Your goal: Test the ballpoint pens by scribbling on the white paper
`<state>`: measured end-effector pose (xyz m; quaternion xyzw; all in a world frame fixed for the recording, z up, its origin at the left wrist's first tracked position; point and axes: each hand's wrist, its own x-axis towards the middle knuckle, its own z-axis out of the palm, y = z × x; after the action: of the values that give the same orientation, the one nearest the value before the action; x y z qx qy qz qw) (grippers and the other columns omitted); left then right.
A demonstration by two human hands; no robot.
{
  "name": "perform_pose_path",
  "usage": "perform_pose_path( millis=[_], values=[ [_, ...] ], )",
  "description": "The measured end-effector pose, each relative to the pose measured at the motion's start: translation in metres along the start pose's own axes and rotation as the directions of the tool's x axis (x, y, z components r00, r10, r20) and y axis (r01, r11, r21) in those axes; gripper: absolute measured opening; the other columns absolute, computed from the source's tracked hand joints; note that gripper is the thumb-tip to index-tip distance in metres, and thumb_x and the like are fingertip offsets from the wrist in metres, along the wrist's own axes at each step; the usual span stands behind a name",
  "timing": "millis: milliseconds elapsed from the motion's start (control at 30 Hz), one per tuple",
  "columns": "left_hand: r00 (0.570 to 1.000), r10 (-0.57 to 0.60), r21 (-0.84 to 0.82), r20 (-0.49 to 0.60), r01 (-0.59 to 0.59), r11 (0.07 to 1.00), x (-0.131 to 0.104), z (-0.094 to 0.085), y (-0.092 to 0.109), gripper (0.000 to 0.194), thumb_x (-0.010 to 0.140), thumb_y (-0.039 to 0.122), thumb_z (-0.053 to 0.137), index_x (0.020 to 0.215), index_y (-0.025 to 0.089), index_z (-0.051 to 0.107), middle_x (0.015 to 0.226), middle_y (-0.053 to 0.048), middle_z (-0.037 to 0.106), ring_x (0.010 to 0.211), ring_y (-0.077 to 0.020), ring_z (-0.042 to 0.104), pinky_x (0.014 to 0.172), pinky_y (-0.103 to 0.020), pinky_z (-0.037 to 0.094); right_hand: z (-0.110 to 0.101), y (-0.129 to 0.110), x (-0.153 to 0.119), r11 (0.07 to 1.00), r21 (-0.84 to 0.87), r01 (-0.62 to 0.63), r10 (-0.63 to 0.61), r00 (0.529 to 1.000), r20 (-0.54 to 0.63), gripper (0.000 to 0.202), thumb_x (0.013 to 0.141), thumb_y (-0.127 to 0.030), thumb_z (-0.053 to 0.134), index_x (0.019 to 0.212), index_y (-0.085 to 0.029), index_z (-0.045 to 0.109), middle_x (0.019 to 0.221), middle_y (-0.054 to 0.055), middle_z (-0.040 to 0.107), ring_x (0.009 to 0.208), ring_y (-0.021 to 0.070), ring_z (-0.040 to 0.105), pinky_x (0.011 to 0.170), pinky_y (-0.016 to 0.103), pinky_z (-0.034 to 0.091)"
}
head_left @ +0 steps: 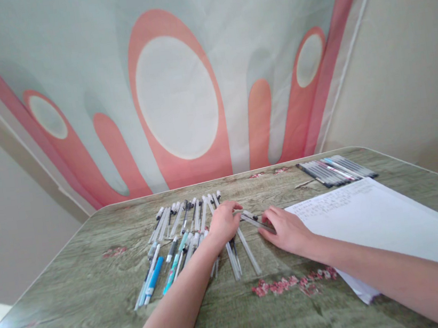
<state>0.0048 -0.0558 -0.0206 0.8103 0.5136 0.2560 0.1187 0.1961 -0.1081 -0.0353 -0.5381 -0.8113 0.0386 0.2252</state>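
A clear-barrelled pen with a dark clip is held just above the table between my two hands. My left hand pinches its far left end. At the other end, the fingers of my right hand are closed round the barrel. Under and beside my left hand lie several pens in two rows: clear ones with white or black caps behind, and a front row that includes a blue pen and a teal patterned pen. One clear pen lies just below the held one. My left forearm hides part of the front row.
White paper sheets with handwriting lie right of my right hand, partly under my forearm. Behind them, several slim pens or refills lie side by side. The wood-patterned table meets a wall hanging at its back edge.
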Motion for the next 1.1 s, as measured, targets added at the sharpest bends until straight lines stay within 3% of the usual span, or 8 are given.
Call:
perform_pose_path(
  millis=[400, 667, 867, 1000, 1100],
  values=[
    [0.999, -0.034, -0.043, -0.042, 0.032, 0.999, 0.001, -0.001, 0.003, 0.018, 0.074, 0.018, 0.05, 0.089, 0.015, 0.061, 0.087, -0.006, 0.064, 0.079, -0.0161, 0.058, 0.075, -0.028, 0.045, -0.004, -0.001, 0.002, 0.991, -0.124, -0.041, 0.057, 0.989, 0.133, 0.019, 0.082, -0.036, 0.044, 0.079, -0.019, 0.052, 0.078, 0.005, 0.058, 0.07, 0.0182, 0.056, 0.059, 0.028, 0.033],
    [0.996, -0.038, -0.082, -0.077, 0.032, 0.996, 0.002, -0.005, 0.007, 0.017, 0.075, 0.017, 0.048, 0.087, 0.016, 0.06, 0.086, -0.005, 0.064, 0.077, -0.015, 0.057, 0.075, -0.028, 0.044, -0.012, -0.001, 0.003, 0.982, -0.188, -0.03, 0.071, 0.973, 0.217, 0.016, 0.081, -0.028, 0.043, 0.08, -0.016, 0.054, 0.08, 0.01, 0.061, 0.07, 0.0216, 0.06, 0.058, 0.029, 0.036],
    [0.991, -0.079, -0.225, -0.104, 0.054, 0.973, 0.003, -0.007, 0.01, 0.016, 0.076, 0.02, 0.049, 0.088, 0.017, 0.058, 0.084, -0.004, 0.063, 0.075, -0.014, 0.057, 0.072, -0.027, 0.044, -0.01, 0.001, 0.005, 0.986, -0.169, -0.01, 0.049, 0.972, 0.231, 0.013, 0.08, -0.024, 0.044, 0.079, -0.015, 0.054, 0.079, 0.01, 0.061, 0.07, 0.0219, 0.06, 0.058, 0.029, 0.036],
    [0.957, -0.268, -0.512, -0.115, 0.174, 0.841, 0.009, -0.009, 0.014, 0.027, 0.075, 0.027, 0.055, 0.099, 0.014, 0.053, 0.097, -0.008, 0.06, 0.072, -0.012, 0.057, 0.068, -0.026, 0.045, -0.008, 0.004, 0.006, 0.998, -0.046, -0.049, 0.057, 0.982, 0.178, 0.012, 0.08, -0.023, 0.043, 0.076, -0.016, 0.052, 0.076, 0.007, 0.06, 0.067, 0.0181, 0.057, 0.058, 0.027, 0.035],
    [0.867, -0.49, -0.758, -0.084, 0.264, 0.597, 0.01, -0.008, 0.023, 0.043, 0.073, 0.031, 0.059, 0.11, 0.013, 0.046, 0.109, -0.012, 0.054, 0.077, -0.0111, 0.056, 0.067, -0.024, 0.045, -0.008, 0.005, 0.009, 0.978, 0.196, -0.068, 0.049, 0.994, 0.101, 0.015, 0.082, -0.028, 0.042, 0.074, -0.017, 0.05, 0.07, 0.003, 0.056, 0.063, 0.0141, 0.052, 0.058, 0.025, 0.035]
  ],
)
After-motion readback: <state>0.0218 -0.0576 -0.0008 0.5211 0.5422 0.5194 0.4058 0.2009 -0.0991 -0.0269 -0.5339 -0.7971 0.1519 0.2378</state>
